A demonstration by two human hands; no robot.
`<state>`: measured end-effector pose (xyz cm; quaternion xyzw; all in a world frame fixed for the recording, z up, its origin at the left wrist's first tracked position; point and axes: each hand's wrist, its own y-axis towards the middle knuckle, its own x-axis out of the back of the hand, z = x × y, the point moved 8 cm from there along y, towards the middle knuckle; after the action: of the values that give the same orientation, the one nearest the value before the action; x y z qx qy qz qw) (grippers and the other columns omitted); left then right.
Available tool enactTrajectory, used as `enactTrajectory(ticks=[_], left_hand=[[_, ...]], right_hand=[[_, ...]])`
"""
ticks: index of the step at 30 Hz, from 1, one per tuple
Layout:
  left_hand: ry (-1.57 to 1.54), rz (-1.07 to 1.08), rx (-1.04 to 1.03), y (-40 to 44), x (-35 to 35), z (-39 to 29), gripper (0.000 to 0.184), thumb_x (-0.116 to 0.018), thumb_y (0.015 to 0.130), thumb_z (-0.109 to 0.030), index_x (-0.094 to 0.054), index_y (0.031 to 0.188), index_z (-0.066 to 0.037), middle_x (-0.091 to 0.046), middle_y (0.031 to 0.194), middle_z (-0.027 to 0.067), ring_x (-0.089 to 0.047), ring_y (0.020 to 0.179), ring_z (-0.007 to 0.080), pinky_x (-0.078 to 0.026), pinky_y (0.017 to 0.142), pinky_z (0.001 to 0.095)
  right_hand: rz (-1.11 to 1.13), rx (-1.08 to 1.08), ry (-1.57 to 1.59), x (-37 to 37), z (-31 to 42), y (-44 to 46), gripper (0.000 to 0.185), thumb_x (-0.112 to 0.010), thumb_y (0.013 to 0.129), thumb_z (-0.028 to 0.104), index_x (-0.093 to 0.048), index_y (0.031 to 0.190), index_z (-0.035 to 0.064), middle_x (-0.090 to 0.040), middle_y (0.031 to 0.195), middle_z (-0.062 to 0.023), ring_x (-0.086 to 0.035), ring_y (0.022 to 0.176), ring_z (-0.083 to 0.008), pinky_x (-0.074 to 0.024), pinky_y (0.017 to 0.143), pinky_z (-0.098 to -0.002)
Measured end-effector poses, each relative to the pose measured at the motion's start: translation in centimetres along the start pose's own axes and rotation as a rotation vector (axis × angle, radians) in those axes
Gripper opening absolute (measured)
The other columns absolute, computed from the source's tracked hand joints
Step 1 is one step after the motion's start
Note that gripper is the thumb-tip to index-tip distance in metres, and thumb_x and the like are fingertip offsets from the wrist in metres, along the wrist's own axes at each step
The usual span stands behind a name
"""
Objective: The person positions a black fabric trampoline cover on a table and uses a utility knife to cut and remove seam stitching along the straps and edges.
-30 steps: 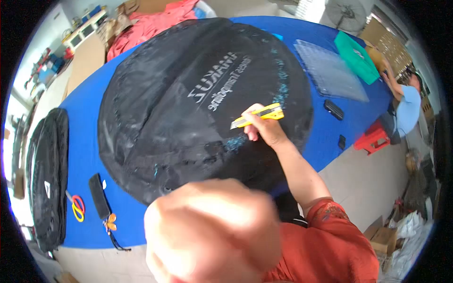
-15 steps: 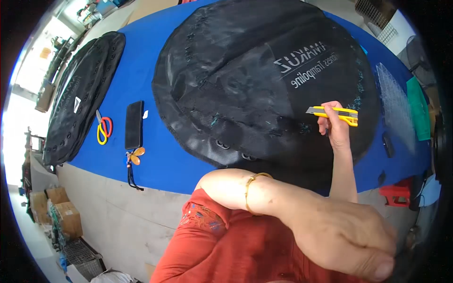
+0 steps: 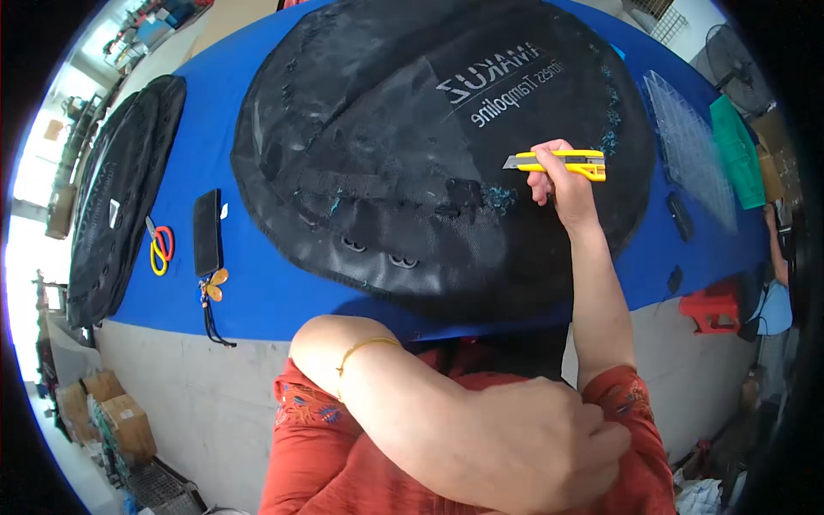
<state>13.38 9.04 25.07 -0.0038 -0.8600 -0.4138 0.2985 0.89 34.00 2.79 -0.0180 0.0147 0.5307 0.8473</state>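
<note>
My right hand [image 3: 562,189] is closed round a yellow utility knife [image 3: 558,160], its blade pointing left. It is over the near right part of a round black trampoline mat [image 3: 386,112] with white lettering. Bits of teal thread [image 3: 500,199] show on the mat near the blade, with more along its edge. My left hand [image 3: 532,438] is close to the camera, in front of my red top [image 3: 335,468]. Its fingers are curled in; whatever they hold, if anything, is hidden. A gold bangle circles that forearm.
On the blue tabletop [image 3: 266,313] are a phone [image 3: 207,232], scissors [image 3: 160,246] and stacked black mats [image 3: 120,197] to the left. A clear sheet [image 3: 687,146], a green tray [image 3: 736,154] and a small black object [image 3: 679,215] are to the right. A red stool [image 3: 711,309] stands beyond.
My left hand has moved left and its fingers have drawn in toward my chest. The knife hand appears further left and higher; the table contents have also shifted left in view.
</note>
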Motion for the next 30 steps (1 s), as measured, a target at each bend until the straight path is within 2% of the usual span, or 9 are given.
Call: enactTrajectory(ticks=[3,5,6,8,12,14,15,18,30], left_hand=[[0.127,0.118,0.129,-1.8,-1.9,0.7,0.019,-0.065,0.078,-0.019,-0.06,0.087,-0.003,-0.053,0.083,0.0062,-0.059,0.069,0.0181,-0.05,0.058,0.0291],[0.244,0.136,0.169,-3.2,-1.2,1.6,0.021,-0.065,0.079,-0.019,-0.061,0.09,-0.003,-0.053,0.084,0.0071,-0.06,0.069,0.0199,-0.051,0.059,0.0305],[0.152,0.126,0.319,-4.5,-0.7,3.1,0.017,-0.067,0.081,-0.015,-0.063,0.094,-0.003,-0.057,0.087,0.0088,-0.062,0.073,0.0232,-0.053,0.059,0.0321],[0.2,-0.072,0.497,-8.0,0.5,5.4,0.015,-0.074,0.085,-0.011,-0.067,0.095,-0.002,-0.062,0.094,0.0131,-0.065,0.085,0.0318,-0.055,0.068,0.0403],[0.621,-0.49,0.891,-16.3,2.9,7.4,0.014,-0.071,0.089,-0.011,-0.067,0.097,0.0,-0.062,0.1,0.0171,-0.062,0.094,0.037,-0.052,0.082,0.0433],[0.851,-0.509,0.989,-20.3,2.8,7.3,0.024,-0.072,0.091,-0.015,-0.065,0.108,0.001,-0.062,0.114,0.018,-0.062,0.105,0.0376,-0.052,0.09,0.0412],[0.853,-0.534,1.041,-21.9,2.5,7.5,0.033,-0.071,0.092,-0.022,-0.064,0.116,0.0,-0.062,0.122,0.0185,-0.058,0.115,0.0389,-0.046,0.099,0.0466],[1.009,-0.467,1.09,-24.1,1.2,7.7,0.046,-0.068,0.095,-0.03,-0.061,0.13,-0.001,-0.056,0.138,0.0199,-0.05,0.131,0.041,-0.04,0.109,0.0486],[1.168,-0.383,1.111,-24.4,0.6,8.3,0.043,-0.065,0.097,-0.028,-0.061,0.132,-0.004,-0.057,0.137,0.0177,-0.05,0.132,0.0383,-0.04,0.11,0.047]], right_hand=[[0.031,0.032,0.018,-0.1,-0.2,0.2,0.02,-0.064,0.101,0.03,-0.06,0.1,0.0108,-0.063,0.069,-0.0002,-0.057,0.053,-0.005,-0.0436,0.049,-0.0194],[0.038,0.017,0.035,0.0,-0.5,0.3,0.02,-0.066,0.1,0.03,-0.06,0.102,0.0105,-0.064,0.07,-0.0003,-0.058,0.053,-0.0047,-0.0445,0.049,-0.0191],[0.039,0.006,0.05,0.0,-0.5,0.3,0.02,-0.066,0.1,0.03,-0.06,0.102,0.0103,-0.064,0.07,-0.0004,-0.058,0.053,-0.0047,-0.0446,0.049,-0.0189],[0.046,0.007,0.061,0.0,-0.7,0.4,0.021,-0.067,0.099,0.03,-0.061,0.103,0.01,-0.065,0.071,-0.0007,-0.059,0.053,-0.0048,-0.0448,0.049,-0.0185],[0.045,0.014,0.034,0.1,-0.8,0.7,0.022,-0.068,0.099,0.03,-0.062,0.103,0.0099,-0.066,0.072,-0.0014,-0.06,0.054,-0.005,-0.0453,0.048,-0.0189],[0.05,0.007,0.028,-0.1,-0.7,0.6,0.022,-0.068,0.098,0.031,-0.062,0.103,0.0098,-0.066,0.072,-0.0015,-0.06,0.053,-0.0051,-0.0454,0.048,-0.0191],[0.052,0.016,0.023,-0.1,-0.6,0.7,0.022,-0.068,0.098,0.031,-0.062,0.103,0.0097,-0.066,0.072,-0.0015,-0.06,0.054,-0.005,-0.0456,0.048,-0.019],[0.078,0.04,0.024,-0.2,-0.5,0.8,0.022,-0.069,0.097,0.03,-0.063,0.103,0.0095,-0.067,0.072,-0.0018,-0.061,0.054,-0.0052,-0.0456,0.048,-0.0191],[0.106,0.041,0.043,-0.5,-0.8,1.4,0.024,-0.07,0.098,0.03,-0.062,0.105,0.0082,-0.068,0.075,-0.0035,-0.063,0.056,-0.0063,-0.0481,0.049,-0.0198]])
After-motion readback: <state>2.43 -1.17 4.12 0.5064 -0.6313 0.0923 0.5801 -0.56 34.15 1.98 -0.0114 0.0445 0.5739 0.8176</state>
